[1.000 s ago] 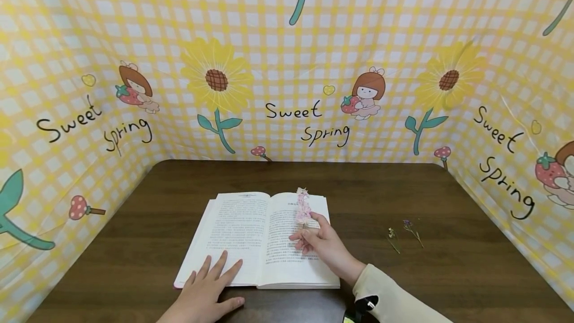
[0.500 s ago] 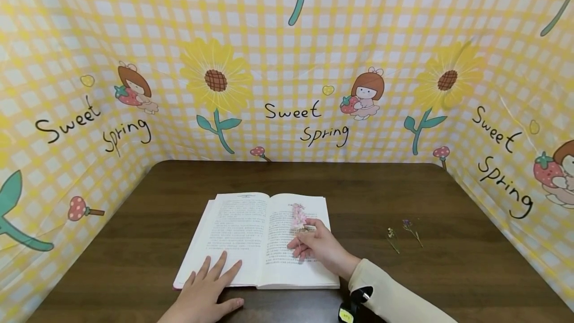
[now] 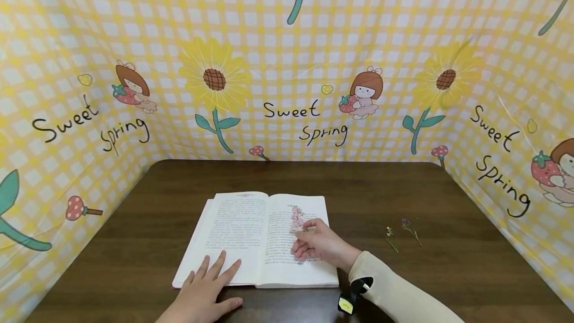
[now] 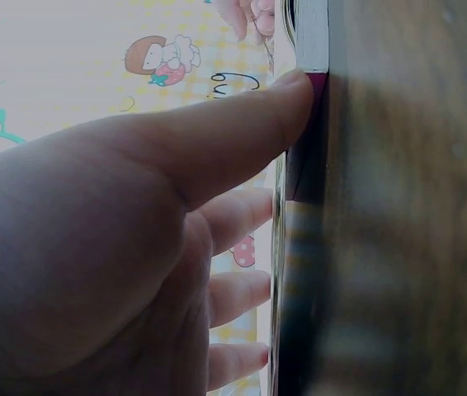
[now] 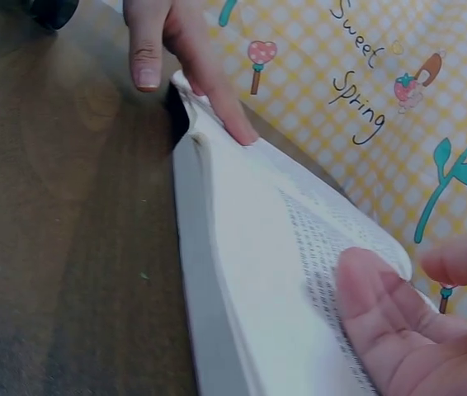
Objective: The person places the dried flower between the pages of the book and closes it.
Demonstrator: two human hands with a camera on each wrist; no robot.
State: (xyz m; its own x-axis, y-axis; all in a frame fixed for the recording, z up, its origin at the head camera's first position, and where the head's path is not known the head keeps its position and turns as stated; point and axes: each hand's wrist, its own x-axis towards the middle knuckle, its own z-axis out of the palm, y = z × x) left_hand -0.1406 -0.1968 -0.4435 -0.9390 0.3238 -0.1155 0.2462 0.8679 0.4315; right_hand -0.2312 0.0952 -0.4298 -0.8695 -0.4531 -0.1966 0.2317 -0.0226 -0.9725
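Note:
An open book lies on the table, its printed pages facing up. My left hand rests with spread fingers on the lower left page; in the left wrist view its thumb extends along the book's edge. Above the right page, my right hand pinches a sprig of small pink flowers between thumb and forefinger. The blossoms point toward the page's top and seem to lie on or just over the print. Fingers of the right hand show in the right wrist view, where the sprig is hidden.
Two small sprigs, one yellowish and one purple, lie on the brown table right of the book. Yellow checked cloth encloses the back and sides. A black wrist device sits by my right sleeve.
My right hand has brought the pink sprig down and closer to me, over the right page's text. The left hand has stayed in place on the left page.

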